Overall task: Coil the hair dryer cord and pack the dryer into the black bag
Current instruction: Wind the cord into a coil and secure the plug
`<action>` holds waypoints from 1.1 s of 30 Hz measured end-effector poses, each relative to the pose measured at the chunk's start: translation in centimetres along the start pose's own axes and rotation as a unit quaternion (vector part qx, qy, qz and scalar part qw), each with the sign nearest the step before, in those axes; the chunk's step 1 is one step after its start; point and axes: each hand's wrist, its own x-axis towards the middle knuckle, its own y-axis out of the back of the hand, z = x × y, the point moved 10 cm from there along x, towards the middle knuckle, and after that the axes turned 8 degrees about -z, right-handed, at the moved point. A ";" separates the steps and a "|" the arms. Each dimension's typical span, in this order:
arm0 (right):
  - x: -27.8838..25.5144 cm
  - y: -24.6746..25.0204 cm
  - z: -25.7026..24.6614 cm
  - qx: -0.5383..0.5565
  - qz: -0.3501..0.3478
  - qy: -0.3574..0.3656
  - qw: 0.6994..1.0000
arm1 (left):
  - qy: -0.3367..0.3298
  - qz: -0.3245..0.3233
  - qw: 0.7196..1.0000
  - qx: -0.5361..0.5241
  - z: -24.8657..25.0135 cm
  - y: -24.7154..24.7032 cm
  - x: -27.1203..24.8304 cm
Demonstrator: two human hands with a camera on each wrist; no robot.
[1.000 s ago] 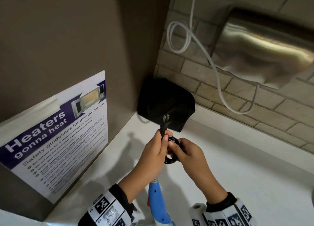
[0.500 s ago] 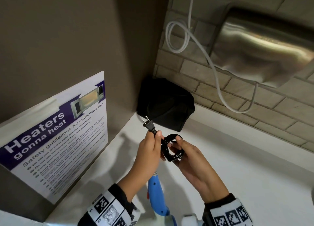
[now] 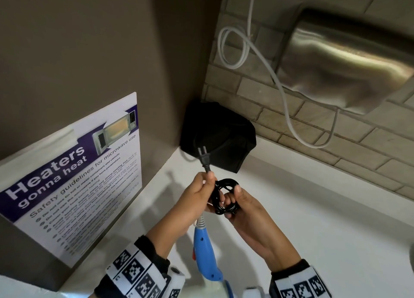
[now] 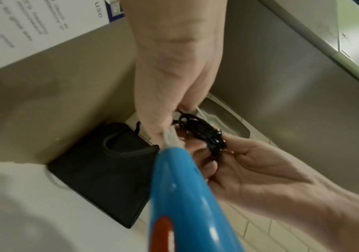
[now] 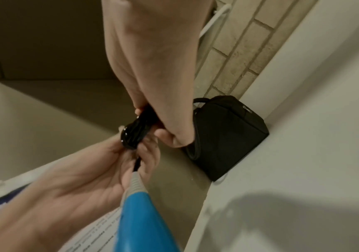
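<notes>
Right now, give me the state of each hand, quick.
Left hand: closed, pinching the cord just below the plug.
Right hand: closed, fingers gripping the coil.

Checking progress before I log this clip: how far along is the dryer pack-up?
Done: most of the cord is wound into a small coil, which the right hand holds.
In hand: the left hand pinches the cord just below the plug, which sticks up loose; the blue dryer hangs below the hands.
Left: tuck in the plug end, then put the dryer into the black bag in the corner.
</notes>
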 end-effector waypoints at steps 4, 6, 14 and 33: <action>0.3 0.6 -0.8 -0.085 0.015 -0.010 0.996 | 0.002 -0.090 0.995 0.033 -0.5 -1.3 -0.2; 0.5 0.7 -1.8 -0.216 0.017 -0.014 0.976 | -0.001 -0.086 0.993 0.082 -0.2 -1.4 -0.3; 2.3 -1.3 -5.6 -0.271 -0.001 0.060 0.961 | -0.046 -0.067 0.979 0.189 0.8 -2.1 -0.3; 2.9 4.2 -5.1 -0.160 0.147 0.078 0.973 | -0.043 -0.095 0.987 0.120 -0.2 -2.6 -0.3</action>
